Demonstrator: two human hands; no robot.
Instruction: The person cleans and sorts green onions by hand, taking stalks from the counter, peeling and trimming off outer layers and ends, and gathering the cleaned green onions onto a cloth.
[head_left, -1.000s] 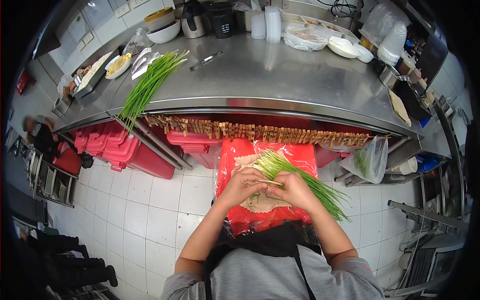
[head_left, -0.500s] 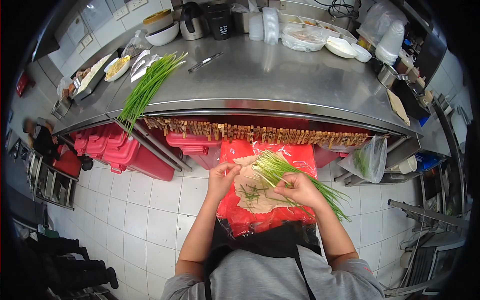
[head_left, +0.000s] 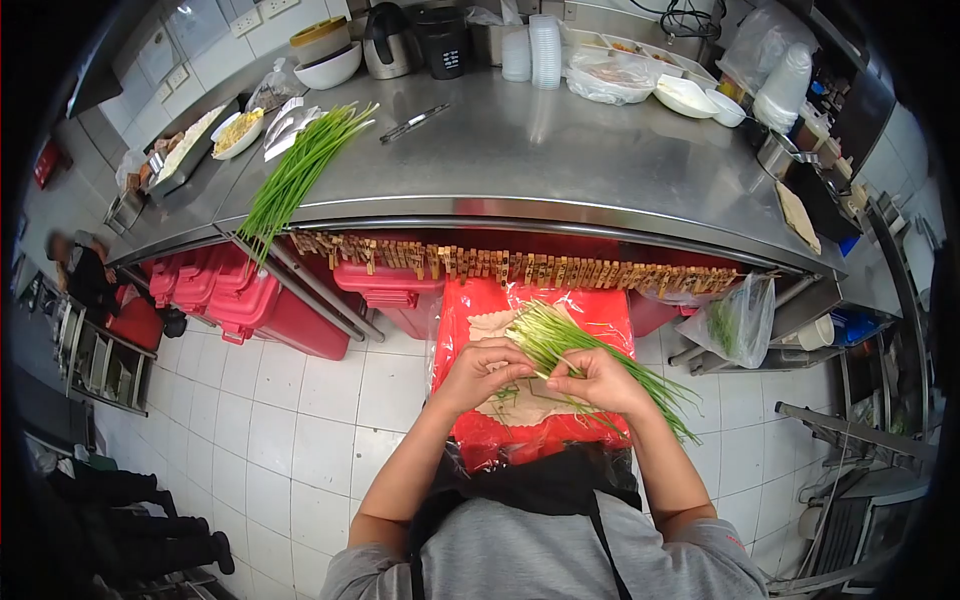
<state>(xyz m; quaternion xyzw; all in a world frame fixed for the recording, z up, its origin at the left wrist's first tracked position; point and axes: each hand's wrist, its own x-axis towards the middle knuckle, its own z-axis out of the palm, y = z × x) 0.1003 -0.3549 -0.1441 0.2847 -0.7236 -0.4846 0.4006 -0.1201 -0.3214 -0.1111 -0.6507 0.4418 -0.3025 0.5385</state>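
Note:
A bunch of chives (head_left: 638, 370) with pale stem ends lies slantwise over brown paper (head_left: 488, 323) on a red plastic-covered surface (head_left: 456, 330) in front of me. My right hand (head_left: 598, 382) is closed in a pinch at the near side of the bunch, on chive stalks. My left hand (head_left: 490, 372) is closed too, thumb and fingertips together, just left of the right fingertips. What it pinches is too small to make out. Short green scraps (head_left: 507, 392) lie on the paper, partly hidden under my left hand.
Another chive bunch (head_left: 308, 170) overhangs the edge of the steel counter (head_left: 560, 150), near a pen (head_left: 414, 123). Wooden clothespins (head_left: 520, 267) hang in a row below that edge. Pink lidded bins (head_left: 270, 310) stand underneath at left. A plastic bag with greens (head_left: 735, 322) hangs at right.
My left hand has moved right and slightly down, from beside the paper's left edge to almost touching my right fingertips. My right hand and the bunch have hardly moved.

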